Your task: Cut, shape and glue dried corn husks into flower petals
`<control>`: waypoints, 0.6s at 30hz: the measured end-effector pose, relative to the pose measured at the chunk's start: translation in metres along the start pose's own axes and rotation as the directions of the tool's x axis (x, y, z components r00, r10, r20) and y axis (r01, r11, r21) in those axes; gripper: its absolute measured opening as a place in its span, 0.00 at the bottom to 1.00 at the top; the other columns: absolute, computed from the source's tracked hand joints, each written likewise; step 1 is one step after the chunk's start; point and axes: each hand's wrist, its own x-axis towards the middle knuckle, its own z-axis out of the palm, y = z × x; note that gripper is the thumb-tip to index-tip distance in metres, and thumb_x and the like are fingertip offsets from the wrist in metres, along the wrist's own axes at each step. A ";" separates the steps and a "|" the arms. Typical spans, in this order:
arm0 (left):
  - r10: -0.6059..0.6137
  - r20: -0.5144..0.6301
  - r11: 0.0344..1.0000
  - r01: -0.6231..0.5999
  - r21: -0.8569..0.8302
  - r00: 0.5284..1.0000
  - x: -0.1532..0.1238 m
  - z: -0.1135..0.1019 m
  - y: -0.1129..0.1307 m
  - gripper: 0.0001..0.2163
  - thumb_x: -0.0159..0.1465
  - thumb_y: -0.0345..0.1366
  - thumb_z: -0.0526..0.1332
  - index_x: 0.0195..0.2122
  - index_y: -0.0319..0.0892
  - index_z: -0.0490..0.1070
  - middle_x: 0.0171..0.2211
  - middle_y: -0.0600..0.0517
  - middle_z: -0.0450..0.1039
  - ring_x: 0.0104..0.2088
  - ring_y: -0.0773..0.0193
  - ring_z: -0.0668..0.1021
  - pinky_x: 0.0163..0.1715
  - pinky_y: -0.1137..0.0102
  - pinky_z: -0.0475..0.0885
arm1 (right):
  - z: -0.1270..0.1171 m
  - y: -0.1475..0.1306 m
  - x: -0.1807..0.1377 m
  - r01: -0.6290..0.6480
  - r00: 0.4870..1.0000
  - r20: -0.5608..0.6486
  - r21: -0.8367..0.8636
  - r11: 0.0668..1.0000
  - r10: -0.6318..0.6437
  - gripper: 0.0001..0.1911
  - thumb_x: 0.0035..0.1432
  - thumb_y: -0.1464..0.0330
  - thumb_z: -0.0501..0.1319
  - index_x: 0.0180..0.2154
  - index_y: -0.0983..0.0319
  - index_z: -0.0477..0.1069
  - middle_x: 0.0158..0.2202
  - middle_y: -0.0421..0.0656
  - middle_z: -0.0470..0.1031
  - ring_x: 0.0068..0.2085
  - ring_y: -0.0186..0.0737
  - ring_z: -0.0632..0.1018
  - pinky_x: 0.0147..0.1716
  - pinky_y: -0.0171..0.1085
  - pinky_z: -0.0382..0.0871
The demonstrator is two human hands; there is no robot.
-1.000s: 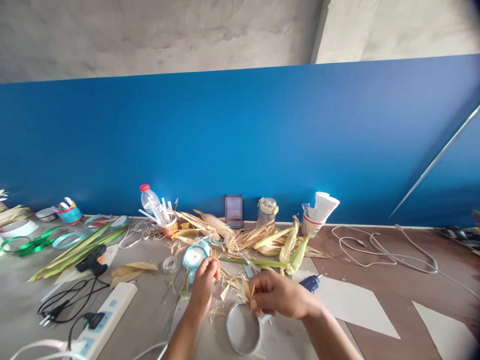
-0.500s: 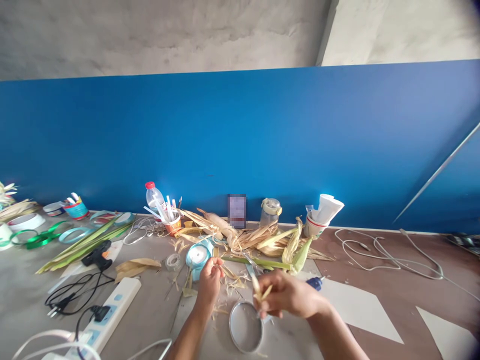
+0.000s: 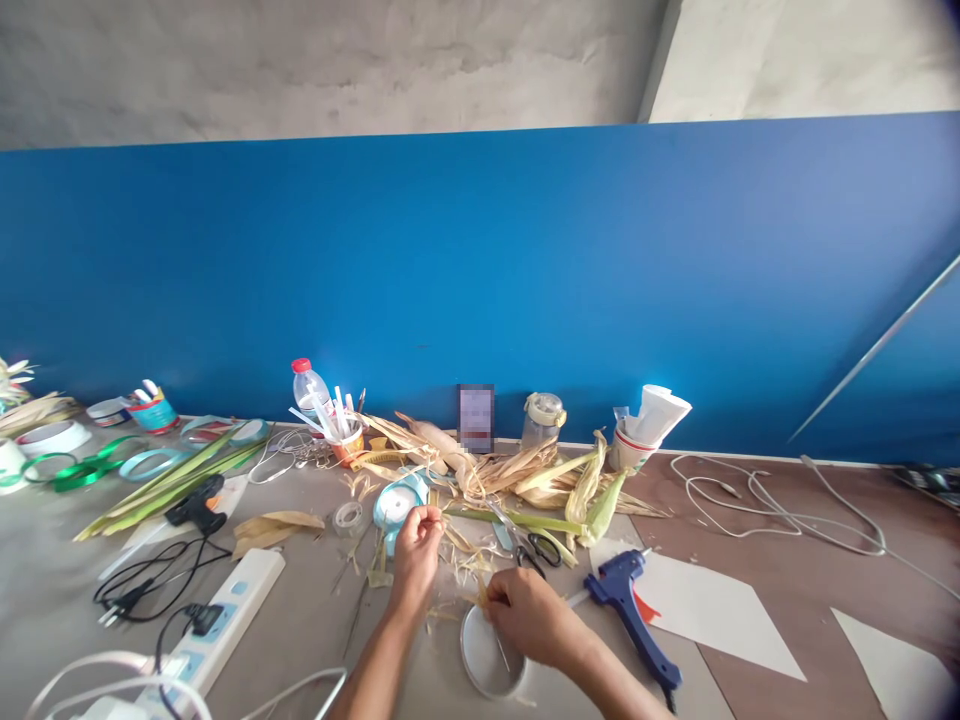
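Note:
My left hand (image 3: 416,555) is closed in a pinch on a thin strip of dry corn husk, just in front of a pale blue ribbon spool (image 3: 395,503). My right hand (image 3: 525,617) is closed too, gripping small husk pieces (image 3: 480,592) over the rim of a round metal lid (image 3: 480,655) on the table. Loose husk scraps (image 3: 457,565) lie between the two hands. Black-handled scissors (image 3: 536,548) rest just beyond my right hand.
A blue glue gun (image 3: 626,600) lies right of my right hand on white paper (image 3: 712,615). Corn husks and cobs (image 3: 525,475), cups, a bottle (image 3: 307,385) and a jar line the blue wall. A power strip (image 3: 225,610), cables, a black glue gun (image 3: 196,505) and ribbons sit left.
My right hand has moved down and left onto the metal lid's rim, uncovering the blue glue gun and the scissors. My left hand has stayed nearly in place.

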 end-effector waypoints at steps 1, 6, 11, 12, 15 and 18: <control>0.001 0.004 1.000 -0.001 -0.010 1.000 0.000 0.000 -0.001 0.06 0.48 0.37 0.61 0.27 0.42 0.68 0.23 0.55 0.67 0.25 0.66 0.70 0.28 0.72 0.64 | 0.002 -0.001 0.000 -0.005 1.000 -0.025 -0.001 1.000 0.005 0.06 0.41 0.74 0.54 0.16 0.64 0.64 0.16 0.36 0.63 0.22 0.29 0.63 0.21 0.29 0.50; 0.001 0.037 0.998 0.001 -0.059 0.999 0.001 0.001 -0.002 0.10 0.50 0.43 0.61 0.27 0.42 0.67 0.21 0.56 0.66 0.24 0.66 0.69 0.27 0.72 0.64 | 0.012 0.000 0.001 -0.019 0.999 -0.036 0.140 0.990 0.025 0.08 0.44 0.74 0.51 0.19 0.63 0.65 0.17 0.38 0.70 0.21 0.30 0.69 0.22 0.27 0.56; -0.010 0.087 0.997 0.016 -0.077 0.996 -0.002 0.001 0.004 0.12 0.51 0.45 0.60 0.28 0.42 0.67 0.17 0.58 0.61 0.19 0.69 0.65 0.21 0.74 0.60 | 0.016 0.002 0.004 -0.042 0.997 -0.061 0.116 0.992 0.050 0.09 0.44 0.76 0.50 0.21 0.62 0.66 0.16 0.39 0.72 0.20 0.31 0.71 0.21 0.27 0.58; -0.010 0.094 0.997 0.018 -0.078 0.996 -0.003 0.002 0.006 0.12 0.51 0.45 0.60 0.28 0.41 0.68 0.17 0.59 0.60 0.18 0.69 0.65 0.20 0.74 0.60 | 0.016 0.002 0.005 -0.048 0.996 -0.066 0.099 0.994 0.055 0.09 0.44 0.76 0.50 0.21 0.62 0.66 0.16 0.40 0.72 0.20 0.31 0.71 0.21 0.27 0.58; -0.013 0.115 0.997 0.021 -0.072 0.993 -0.006 0.002 0.009 0.11 0.52 0.45 0.59 0.29 0.42 0.69 0.17 0.59 0.60 0.19 0.69 0.64 0.20 0.74 0.59 | 0.016 0.002 0.006 -0.086 0.994 -0.054 0.079 0.993 0.091 0.10 0.44 0.77 0.50 0.26 0.63 0.68 0.16 0.39 0.72 0.20 0.32 0.72 0.21 0.28 0.59; -0.033 0.120 0.998 0.039 -0.050 0.992 -0.006 0.002 0.008 0.12 0.53 0.45 0.58 0.30 0.42 0.70 0.17 0.59 0.59 0.19 0.68 0.63 0.20 0.73 0.58 | 0.013 0.000 0.005 -0.114 0.992 -0.042 0.093 0.989 0.118 0.15 0.45 0.78 0.51 0.36 0.65 0.68 0.16 0.39 0.71 0.20 0.34 0.72 0.21 0.29 0.60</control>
